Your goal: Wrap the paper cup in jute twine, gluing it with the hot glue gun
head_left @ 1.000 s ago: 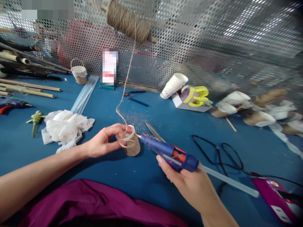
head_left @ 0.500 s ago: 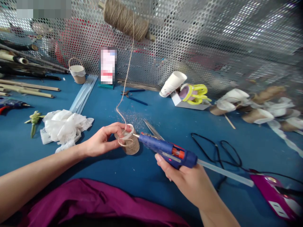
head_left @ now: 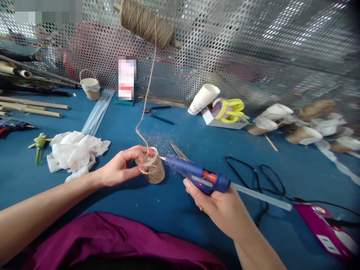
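Note:
My left hand [head_left: 129,165] is closed around a small paper cup [head_left: 156,174] wrapped in brown twine, pinching its pale rim. A loose end of twine [head_left: 149,170] loops across the cup by my fingers, and the strand runs up to a big spool of twine [head_left: 147,24]. My right hand [head_left: 216,210] grips a blue hot glue gun [head_left: 194,172], a long clear glue stick [head_left: 261,197] jutting from its back. The metal nozzle points at the cup's rim from the right, close to it; contact is hard to tell. Scissors [head_left: 180,152] lie partly hidden behind the gun.
Crumpled white lace [head_left: 77,152] lies left of the cup. Clear glue sticks [head_left: 98,112], a small basket [head_left: 91,90], blue-handled pliers [head_left: 160,115] and white cups [head_left: 204,98] stand or lie farther back. A black cord [head_left: 254,176] runs right to a purple power strip [head_left: 317,228].
The glue gun's nozzle has tilted slightly upward at the cup's rim, and its back end has shifted a little left. My left hand keeps its hold on the cup.

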Demonstrator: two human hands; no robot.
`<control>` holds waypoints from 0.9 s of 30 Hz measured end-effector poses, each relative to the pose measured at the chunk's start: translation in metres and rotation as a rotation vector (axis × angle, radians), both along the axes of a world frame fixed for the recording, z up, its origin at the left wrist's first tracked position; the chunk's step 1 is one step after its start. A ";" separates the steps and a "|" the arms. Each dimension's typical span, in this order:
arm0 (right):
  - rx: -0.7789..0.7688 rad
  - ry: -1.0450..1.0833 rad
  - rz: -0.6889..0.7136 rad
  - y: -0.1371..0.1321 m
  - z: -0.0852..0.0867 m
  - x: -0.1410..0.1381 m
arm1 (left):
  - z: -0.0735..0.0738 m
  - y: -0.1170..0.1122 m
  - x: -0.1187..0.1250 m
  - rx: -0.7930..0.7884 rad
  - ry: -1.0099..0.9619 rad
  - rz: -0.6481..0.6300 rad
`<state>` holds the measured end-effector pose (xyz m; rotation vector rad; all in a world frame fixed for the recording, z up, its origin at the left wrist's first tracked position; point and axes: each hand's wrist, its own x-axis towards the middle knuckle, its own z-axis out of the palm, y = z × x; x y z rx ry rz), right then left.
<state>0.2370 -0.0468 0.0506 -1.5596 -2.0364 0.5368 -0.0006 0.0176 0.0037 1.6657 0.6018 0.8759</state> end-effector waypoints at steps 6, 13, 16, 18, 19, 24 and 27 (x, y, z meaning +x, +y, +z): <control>0.039 0.021 0.036 -0.001 0.000 -0.001 | 0.000 0.000 0.000 0.005 0.006 -0.002; 0.037 0.025 0.048 -0.001 0.002 -0.002 | -0.001 0.000 0.000 -0.008 -0.013 -0.002; 0.039 0.006 0.054 -0.002 0.002 -0.001 | 0.000 0.000 0.000 0.000 -0.007 -0.002; 0.031 -0.001 0.062 -0.003 0.002 -0.001 | 0.000 -0.001 0.001 0.003 0.003 -0.002; 0.028 -0.001 0.063 -0.004 0.001 0.000 | 0.000 -0.001 0.001 0.004 0.004 -0.002; -0.012 0.031 -0.019 -0.002 -0.001 0.000 | -0.001 0.000 -0.001 0.004 -0.006 -0.011; -0.069 0.047 -0.061 0.000 -0.001 0.000 | -0.002 0.000 -0.001 0.011 -0.002 -0.015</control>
